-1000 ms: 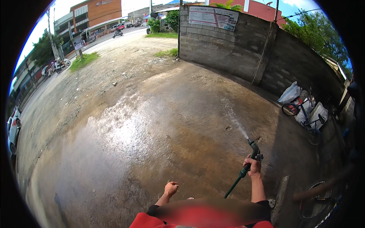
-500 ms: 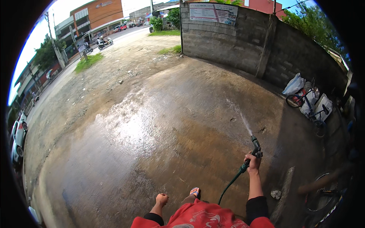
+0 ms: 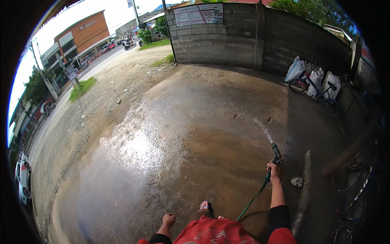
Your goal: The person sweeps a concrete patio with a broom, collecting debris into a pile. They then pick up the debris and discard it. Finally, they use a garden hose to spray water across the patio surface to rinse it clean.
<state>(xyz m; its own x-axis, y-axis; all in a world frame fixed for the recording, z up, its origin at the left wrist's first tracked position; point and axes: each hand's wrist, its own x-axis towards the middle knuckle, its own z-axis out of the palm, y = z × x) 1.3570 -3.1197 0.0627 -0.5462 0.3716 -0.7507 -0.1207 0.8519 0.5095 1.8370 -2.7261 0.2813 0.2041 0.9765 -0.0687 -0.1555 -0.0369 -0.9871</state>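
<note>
Out to the right, my right hand [image 3: 275, 171] is wrapped round the grip of a dark hose nozzle [image 3: 276, 153]. A jet of water [image 3: 266, 131] leaves its tip and lands on the wet concrete ground [image 3: 227, 162]. From the grip a green hose [image 3: 252, 200] runs down beside my red shirt. My left hand [image 3: 169, 219] hangs low at my other side, fingers curled into a loose fist, with nothing showing in it.
A bicycle [image 3: 315, 90] leans by white sacks [image 3: 295, 69] along the block wall [image 3: 239, 40]. On the right lie a rock [image 3: 297, 182], a concrete strip [image 3: 304, 191] and another bicycle [image 3: 359, 191]. Gravel [image 3: 97, 110] borders the road at left, where a car [image 3: 23, 179] stands.
My view has turned a little to the right, so the wall and sacks sit further left. A sandalled foot shows further forward. The nozzle keeps spraying; my left hand stays curled.
</note>
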